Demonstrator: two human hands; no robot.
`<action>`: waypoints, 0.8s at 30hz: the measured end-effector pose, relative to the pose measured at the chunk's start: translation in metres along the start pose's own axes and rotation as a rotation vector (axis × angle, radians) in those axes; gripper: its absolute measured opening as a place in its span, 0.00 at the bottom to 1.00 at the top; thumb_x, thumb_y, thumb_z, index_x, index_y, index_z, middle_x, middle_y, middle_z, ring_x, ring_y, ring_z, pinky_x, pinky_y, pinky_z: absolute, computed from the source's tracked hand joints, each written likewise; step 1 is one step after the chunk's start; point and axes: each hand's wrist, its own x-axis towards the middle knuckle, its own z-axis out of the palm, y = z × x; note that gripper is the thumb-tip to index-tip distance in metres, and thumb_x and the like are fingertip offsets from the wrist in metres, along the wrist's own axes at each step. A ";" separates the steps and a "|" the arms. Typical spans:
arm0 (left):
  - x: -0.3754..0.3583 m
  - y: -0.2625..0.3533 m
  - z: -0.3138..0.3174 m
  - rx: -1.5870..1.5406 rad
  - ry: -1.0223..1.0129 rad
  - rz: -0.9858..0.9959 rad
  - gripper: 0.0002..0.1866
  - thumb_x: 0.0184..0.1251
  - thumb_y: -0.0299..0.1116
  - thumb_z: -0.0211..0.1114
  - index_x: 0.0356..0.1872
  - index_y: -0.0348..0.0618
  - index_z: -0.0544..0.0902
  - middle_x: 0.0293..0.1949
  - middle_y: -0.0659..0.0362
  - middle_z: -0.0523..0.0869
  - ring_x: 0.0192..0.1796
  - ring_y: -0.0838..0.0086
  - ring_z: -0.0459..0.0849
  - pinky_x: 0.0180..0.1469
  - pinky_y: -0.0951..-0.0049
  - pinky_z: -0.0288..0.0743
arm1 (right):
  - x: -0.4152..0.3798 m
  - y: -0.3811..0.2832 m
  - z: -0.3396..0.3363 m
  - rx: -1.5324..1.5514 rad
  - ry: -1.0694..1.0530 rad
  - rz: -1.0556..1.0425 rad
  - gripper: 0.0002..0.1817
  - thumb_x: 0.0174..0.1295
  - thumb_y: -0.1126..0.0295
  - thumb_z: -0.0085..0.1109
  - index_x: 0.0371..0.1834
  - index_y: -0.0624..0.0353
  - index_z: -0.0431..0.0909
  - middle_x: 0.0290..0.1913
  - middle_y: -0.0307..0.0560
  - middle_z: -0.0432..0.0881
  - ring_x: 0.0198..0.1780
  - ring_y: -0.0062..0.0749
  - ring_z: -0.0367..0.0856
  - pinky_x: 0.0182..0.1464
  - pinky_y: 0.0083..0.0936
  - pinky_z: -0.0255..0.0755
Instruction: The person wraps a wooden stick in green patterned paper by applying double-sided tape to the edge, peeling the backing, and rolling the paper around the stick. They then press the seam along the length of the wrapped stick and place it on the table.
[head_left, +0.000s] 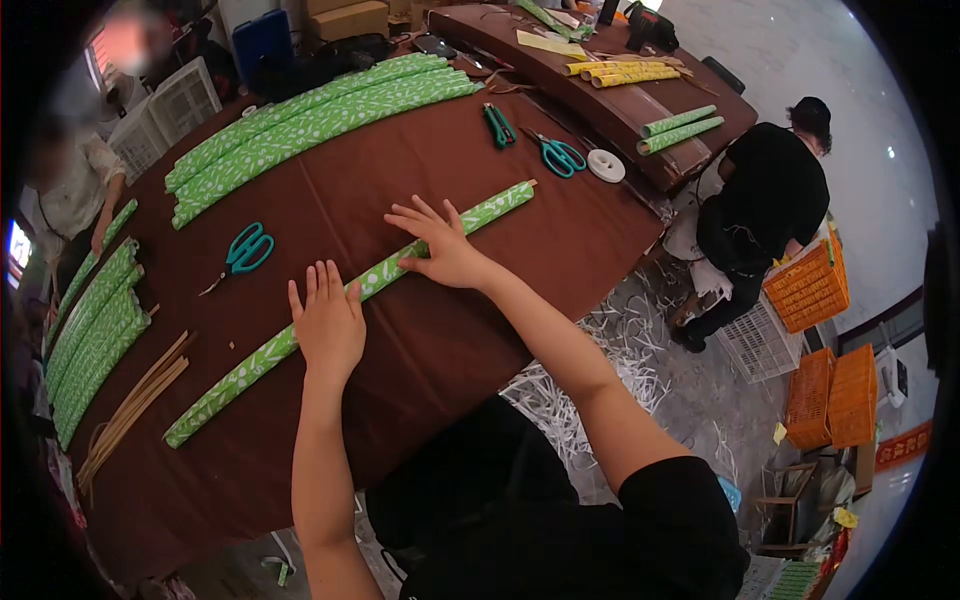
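Observation:
A long green roll with a white pattern lies diagonally across the brown-covered table. Flat on its middle rests my left hand, fingers stretched out. Farther along, near the roll's upper right part, my right hand lies over it with fingers spread. Neither hand grips the roll. A thin brown tip sticks out of its far right end. Teal-handled scissors lie beyond my left hand. Another pair of scissors, a green cutter and a white tape roll lie beyond my right hand.
More green rolls lie at the back, others at the left beside thin brown sticks. One person is at the left edge; another bends by orange crates at the right. Yellow rolls lie on the second table.

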 end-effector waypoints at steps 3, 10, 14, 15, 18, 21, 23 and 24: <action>0.001 0.001 -0.002 0.003 -0.018 -0.005 0.30 0.80 0.47 0.39 0.68 0.32 0.68 0.68 0.47 0.72 0.75 0.61 0.63 0.78 0.55 0.42 | 0.000 0.002 -0.001 0.014 -0.007 0.009 0.38 0.57 0.63 0.69 0.72 0.44 0.65 0.76 0.40 0.61 0.81 0.40 0.44 0.77 0.53 0.24; 0.000 0.001 -0.004 -0.003 -0.019 0.003 0.30 0.80 0.47 0.38 0.69 0.31 0.67 0.68 0.48 0.72 0.75 0.62 0.62 0.78 0.55 0.41 | -0.002 -0.001 -0.007 0.092 -0.016 -0.002 0.38 0.56 0.67 0.68 0.72 0.46 0.65 0.76 0.42 0.61 0.81 0.39 0.44 0.77 0.51 0.26; 0.000 0.002 -0.005 -0.012 -0.015 0.005 0.30 0.80 0.47 0.38 0.69 0.31 0.67 0.68 0.48 0.72 0.75 0.62 0.63 0.78 0.55 0.42 | -0.004 -0.001 -0.008 0.134 -0.015 -0.016 0.38 0.57 0.72 0.66 0.73 0.45 0.64 0.76 0.40 0.61 0.81 0.37 0.44 0.78 0.50 0.26; 0.000 0.002 -0.005 -0.016 -0.015 -0.001 0.30 0.80 0.47 0.38 0.68 0.31 0.67 0.68 0.48 0.73 0.75 0.62 0.63 0.78 0.55 0.42 | -0.003 -0.001 -0.008 0.131 -0.012 -0.020 0.38 0.57 0.72 0.66 0.73 0.45 0.64 0.76 0.40 0.61 0.81 0.37 0.44 0.78 0.50 0.26; 0.000 0.001 -0.004 -0.016 -0.006 0.005 0.30 0.80 0.47 0.38 0.69 0.31 0.67 0.68 0.48 0.73 0.74 0.62 0.63 0.78 0.55 0.41 | -0.003 0.001 -0.009 0.138 -0.025 -0.029 0.37 0.57 0.74 0.65 0.72 0.45 0.64 0.76 0.40 0.61 0.81 0.36 0.44 0.78 0.49 0.27; 0.000 0.000 -0.003 -0.016 -0.004 0.007 0.30 0.80 0.47 0.39 0.69 0.31 0.67 0.68 0.48 0.73 0.74 0.62 0.64 0.78 0.55 0.41 | -0.004 0.004 -0.012 0.178 -0.032 -0.043 0.38 0.57 0.78 0.62 0.73 0.46 0.64 0.76 0.40 0.61 0.81 0.36 0.44 0.78 0.48 0.28; 0.000 0.001 -0.004 -0.020 -0.001 0.005 0.30 0.80 0.47 0.39 0.68 0.31 0.67 0.68 0.48 0.73 0.74 0.62 0.64 0.78 0.55 0.41 | -0.004 0.005 -0.013 0.222 -0.021 -0.079 0.36 0.56 0.80 0.59 0.71 0.49 0.65 0.74 0.43 0.65 0.80 0.38 0.49 0.78 0.47 0.33; 0.000 0.001 -0.004 -0.024 -0.001 0.001 0.30 0.80 0.47 0.40 0.68 0.31 0.67 0.68 0.48 0.73 0.74 0.62 0.64 0.78 0.55 0.41 | -0.004 0.007 -0.013 0.220 -0.019 -0.084 0.36 0.56 0.80 0.59 0.71 0.49 0.65 0.74 0.43 0.65 0.80 0.38 0.49 0.78 0.47 0.33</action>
